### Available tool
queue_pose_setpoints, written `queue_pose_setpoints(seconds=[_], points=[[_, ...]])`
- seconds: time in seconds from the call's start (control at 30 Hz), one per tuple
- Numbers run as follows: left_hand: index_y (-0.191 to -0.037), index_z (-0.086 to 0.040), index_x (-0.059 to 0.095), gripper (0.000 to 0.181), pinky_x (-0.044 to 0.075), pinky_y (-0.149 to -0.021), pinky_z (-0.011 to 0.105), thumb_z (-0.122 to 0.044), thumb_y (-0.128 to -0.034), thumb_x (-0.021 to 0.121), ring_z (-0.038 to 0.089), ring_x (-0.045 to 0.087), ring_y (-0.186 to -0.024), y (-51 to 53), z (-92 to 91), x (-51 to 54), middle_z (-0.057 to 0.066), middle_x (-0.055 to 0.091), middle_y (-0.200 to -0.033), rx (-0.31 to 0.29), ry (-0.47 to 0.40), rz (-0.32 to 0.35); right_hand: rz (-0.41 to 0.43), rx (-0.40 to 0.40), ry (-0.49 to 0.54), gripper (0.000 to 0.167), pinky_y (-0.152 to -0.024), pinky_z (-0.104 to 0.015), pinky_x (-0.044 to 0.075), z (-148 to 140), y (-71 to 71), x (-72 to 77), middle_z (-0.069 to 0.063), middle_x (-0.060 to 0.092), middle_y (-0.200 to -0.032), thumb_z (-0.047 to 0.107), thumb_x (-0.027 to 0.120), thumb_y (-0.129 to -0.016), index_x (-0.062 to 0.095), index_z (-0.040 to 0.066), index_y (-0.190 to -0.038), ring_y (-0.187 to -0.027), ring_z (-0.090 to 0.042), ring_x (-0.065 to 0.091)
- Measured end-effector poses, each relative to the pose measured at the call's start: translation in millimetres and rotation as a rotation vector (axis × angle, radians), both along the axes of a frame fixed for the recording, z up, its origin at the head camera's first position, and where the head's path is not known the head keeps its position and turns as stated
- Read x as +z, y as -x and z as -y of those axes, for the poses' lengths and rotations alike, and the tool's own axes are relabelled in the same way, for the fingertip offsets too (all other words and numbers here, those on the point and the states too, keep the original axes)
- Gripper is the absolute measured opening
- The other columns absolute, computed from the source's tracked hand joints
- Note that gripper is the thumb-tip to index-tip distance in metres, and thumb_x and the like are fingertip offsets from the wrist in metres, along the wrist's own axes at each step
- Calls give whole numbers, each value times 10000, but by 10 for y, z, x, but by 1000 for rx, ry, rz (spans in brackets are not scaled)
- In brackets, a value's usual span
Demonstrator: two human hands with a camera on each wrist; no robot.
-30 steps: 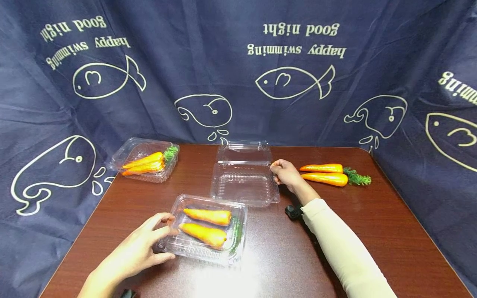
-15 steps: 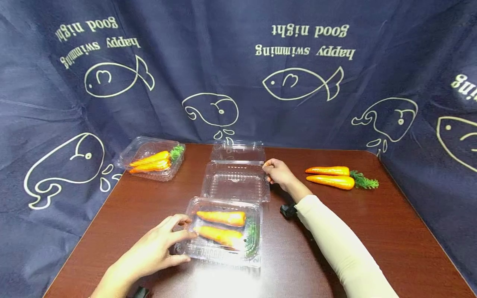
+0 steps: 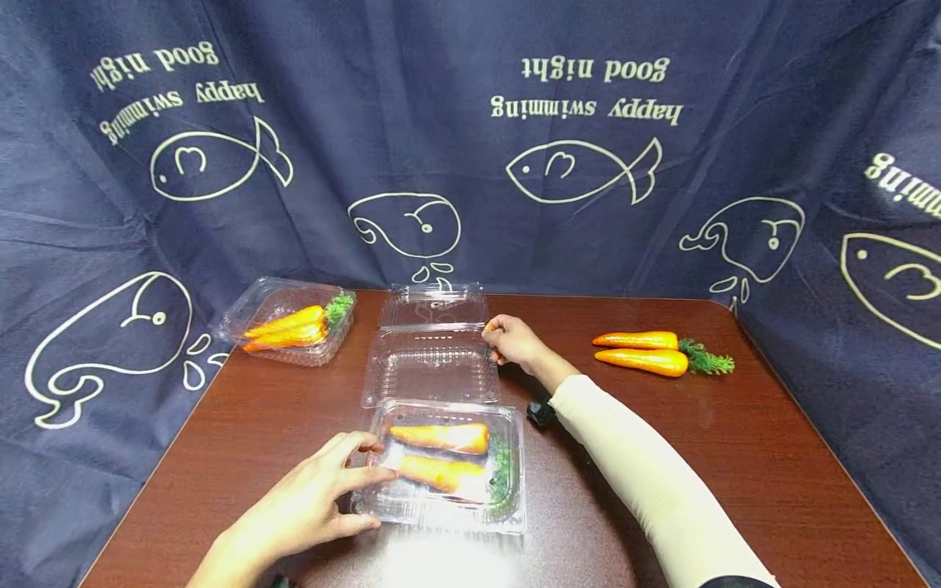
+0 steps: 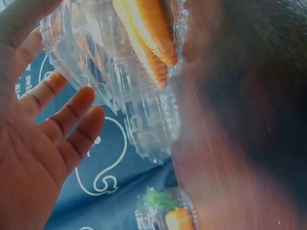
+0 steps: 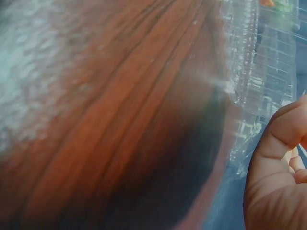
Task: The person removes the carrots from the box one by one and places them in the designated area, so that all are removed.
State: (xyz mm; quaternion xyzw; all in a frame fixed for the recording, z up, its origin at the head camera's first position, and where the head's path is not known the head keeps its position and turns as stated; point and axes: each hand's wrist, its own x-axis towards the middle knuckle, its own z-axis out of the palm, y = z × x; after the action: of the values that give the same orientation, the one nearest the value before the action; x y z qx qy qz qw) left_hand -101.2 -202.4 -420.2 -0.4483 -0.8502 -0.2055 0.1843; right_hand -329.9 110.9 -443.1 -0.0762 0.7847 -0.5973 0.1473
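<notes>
A closed clear plastic container (image 3: 445, 516) with two carrots (image 3: 439, 438) inside lies at the front middle in the head view. My left hand (image 3: 312, 498) rests against its left side, fingers spread over the edge and thumb by the near corner. In the left wrist view those fingers (image 4: 76, 108) look relaxed, not wrapped round the container. Behind it lies an open clear plastic container (image 3: 434, 376) with its lid (image 3: 434, 307) tipped back. My right hand (image 3: 510, 339) pinches this container's right edge near the hinge; the fingertips are partly hidden.
Two carrots (image 3: 639, 362) with green tops lie loose at the right. Another clear container (image 3: 323, 353) holding carrots stands at the back left, lid raised. The wooden table (image 3: 706, 457) ends at a dark blue curtain (image 3: 588, 245).
My right hand has drawn the open container to the left. The closed container has shifted right and slightly nearer, with my left hand against it. The loose carrots have stayed put.
</notes>
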Motion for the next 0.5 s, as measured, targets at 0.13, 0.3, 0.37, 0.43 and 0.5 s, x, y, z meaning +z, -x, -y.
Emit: queue_pose_setpoints(seconds=[0.13, 0.3, 0.37, 0.43, 0.5], points=[[-1161, -245, 720, 534, 424, -905, 287, -350, -669, 901, 193, 541, -1110, -8, -37, -13, 40, 548, -1235, -5, 2, 14, 37, 4, 29, 84, -460, -194, 432, 90, -7, 5, -20, 459, -711, 12, 509, -973, 500, -42, -1037, -507, -98, 502], [-1159, -245, 724, 531, 424, -909, 299, -353, -671, 904, 190, 542, -1112, -12, -80, -15, 33, 549, -1237, -6, 8, 20, 87, 12, 43, 56, -461, -191, 446, 177, -7, 20, -43, 472, -739, 20, 524, -988, 495, -10, -1026, -510, -104, 528], [-1156, -242, 727, 529, 433, -903, 313, -355, -671, 904, 192, 543, -1109, -13, -87, -8, 36, 550, -1231, -5, 11, 20, 99, 28, 42, 60, -469, -195, 458, 215, -2, 33, -49, 480, -746, 25, 531, -993, 493, -6, -1027, -518, -111, 545], [-1159, -246, 727, 527, 457, -882, 333, -358, -675, 902, 191, 540, -1108, -12, -89, 6, 42, 552, -1228, -1, 15, 24, 105, 44, 43, 64, -478, -199, 472, 257, 10, 51, -51, 491, -750, 32, 540, -995, 492, -1, -1022, -527, -118, 568], [-1162, -246, 727, 523, 483, -859, 361, -358, -681, 899, 192, 538, -1105, -11, -90, 20, 43, 549, -1226, 1, 20, 32, 114, 56, 42, 68, -485, -201, 482, 297, 20, 74, -53, 500, -753, 37, 549, -997, 490, 7, -1010, -536, -126, 590]])
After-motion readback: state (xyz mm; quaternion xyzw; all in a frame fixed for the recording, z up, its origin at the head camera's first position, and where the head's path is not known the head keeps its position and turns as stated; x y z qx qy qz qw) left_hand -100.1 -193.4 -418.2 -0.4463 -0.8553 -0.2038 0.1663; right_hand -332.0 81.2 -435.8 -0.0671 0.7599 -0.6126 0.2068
